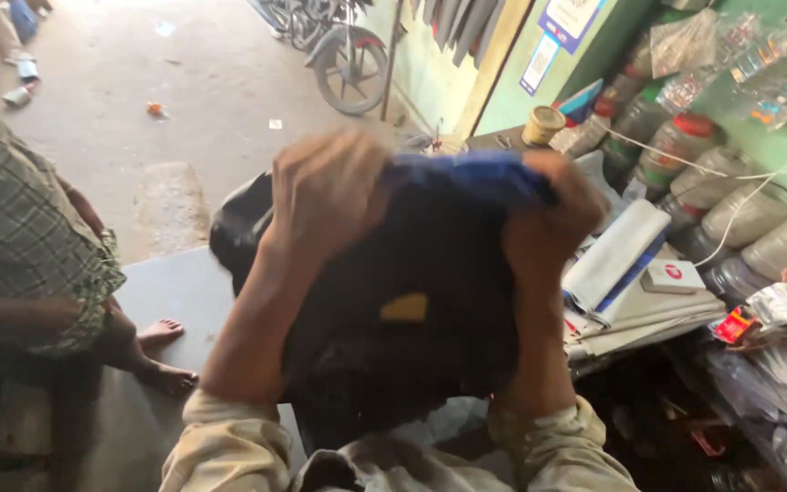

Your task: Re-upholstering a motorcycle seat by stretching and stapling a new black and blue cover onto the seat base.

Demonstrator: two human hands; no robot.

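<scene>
— What have you got in your hands?

— A big dark cloth [412, 301]. It has a blue edge along the top and a small yellow patch in the middle. I hold it up in front of me, over the grey counter [175, 292].

— How do you hold it?

— My left hand [325, 187] is curled tight over the top left part. My right hand [553, 214] is curled tight over the top right part, by the blue edge. Both fists are pinching the cloth.

— Is it spread out yet?

— I think only partly. The top is pulled wide between my hands, but the bottom hangs in a bunch near my sleeves. It is blurry, so I cannot tell how it folds down there. I guess the bottom is the part left to sort out.

— What else is near?

— A roll of white paper [617, 251] lies just beside my right arm. Behind it stand plastic jars [685, 141]. Someone in a checked shirt [20, 228] stands on my left with bare feet. A motorbike wheel [351, 68] is far off.
</scene>
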